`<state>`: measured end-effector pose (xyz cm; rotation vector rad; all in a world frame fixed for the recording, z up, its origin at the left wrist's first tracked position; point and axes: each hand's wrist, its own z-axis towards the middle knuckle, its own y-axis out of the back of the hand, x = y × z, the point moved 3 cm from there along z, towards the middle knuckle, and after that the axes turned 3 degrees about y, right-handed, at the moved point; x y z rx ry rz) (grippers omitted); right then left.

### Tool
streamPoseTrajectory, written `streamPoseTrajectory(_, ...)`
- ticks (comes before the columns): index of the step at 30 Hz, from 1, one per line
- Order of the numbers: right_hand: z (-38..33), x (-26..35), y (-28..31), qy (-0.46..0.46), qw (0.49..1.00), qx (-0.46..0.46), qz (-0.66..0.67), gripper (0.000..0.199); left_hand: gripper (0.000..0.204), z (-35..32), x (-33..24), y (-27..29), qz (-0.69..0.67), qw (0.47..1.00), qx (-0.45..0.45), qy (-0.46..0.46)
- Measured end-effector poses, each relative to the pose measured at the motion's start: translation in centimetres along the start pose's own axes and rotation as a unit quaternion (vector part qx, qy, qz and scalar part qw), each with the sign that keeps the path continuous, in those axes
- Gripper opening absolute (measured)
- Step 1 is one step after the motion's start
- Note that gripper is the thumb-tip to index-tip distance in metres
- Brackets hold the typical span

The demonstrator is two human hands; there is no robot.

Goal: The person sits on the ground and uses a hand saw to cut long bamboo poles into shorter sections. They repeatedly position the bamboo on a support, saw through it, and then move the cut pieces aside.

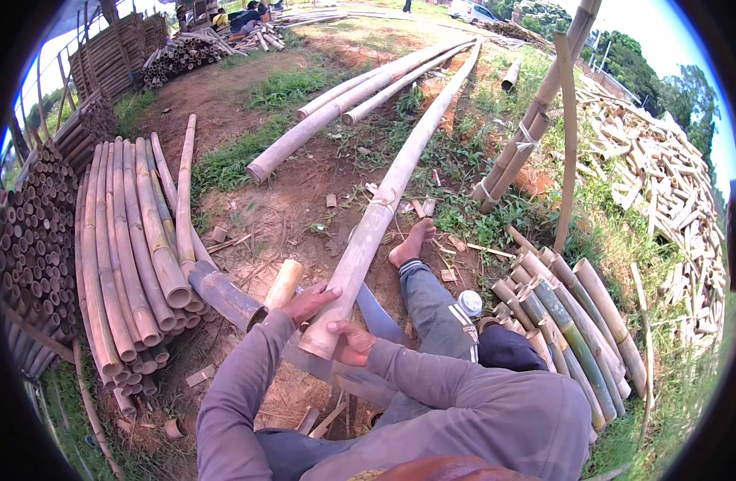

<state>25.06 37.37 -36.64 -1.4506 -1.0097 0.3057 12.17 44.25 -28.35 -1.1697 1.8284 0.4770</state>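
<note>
Two hands on a long pale bamboo pole
The left hand (310, 303) and right hand (352, 343) curl their fingers round the long pale bamboo pole's (368, 232) near end, middle of the frame

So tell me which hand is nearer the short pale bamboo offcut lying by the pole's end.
Left. The left hand grips the long pole right beside the offcut; the right hand holds the pole's cut end, lower and farther away.
</note>
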Motion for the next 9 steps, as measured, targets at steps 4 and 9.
streamPoseTrajectory(4,-0.8,-10.3,-4.9,-0.173,0.930,0.072,-0.317,0.085,0.094,-8.7,5.2,3.4,0.049,0.998,0.034,-0.028)
streamPoseTrajectory(9,0.8,-7.0,-1.0,-0.191,0.693,0.158,-0.677,0.090,0.100,-28.0,8.6,5.4,0.213,0.965,-0.155,0.006)
